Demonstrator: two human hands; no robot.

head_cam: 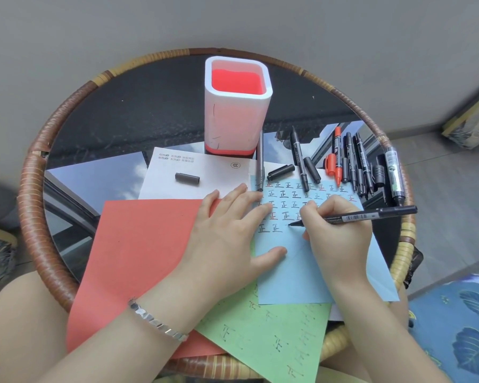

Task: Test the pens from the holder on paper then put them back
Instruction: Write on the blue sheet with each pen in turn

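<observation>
My right hand (335, 230) grips a black marker (371, 215), whose tip touches the light blue paper (302, 272) below rows of written characters. Flat on that paper's left edge lies my left hand (233, 239), fingers spread, holding it down. The white pen holder (237, 106) with a red inside stands empty at the back of the table. Several uncapped pens (354, 161), black ones and one orange (337, 158), lie in a row right of the holder. A grey pen (260, 161) lies beside the holder's base.
A red sheet (144, 258), a green sheet (274, 335) with writing and a white sheet (183, 167) overlap on the round glass table with a rattan rim (33, 189). Loose caps (187, 178) lie on the white sheet and among the pens. A blue patterned cushion (459, 313) lies at right.
</observation>
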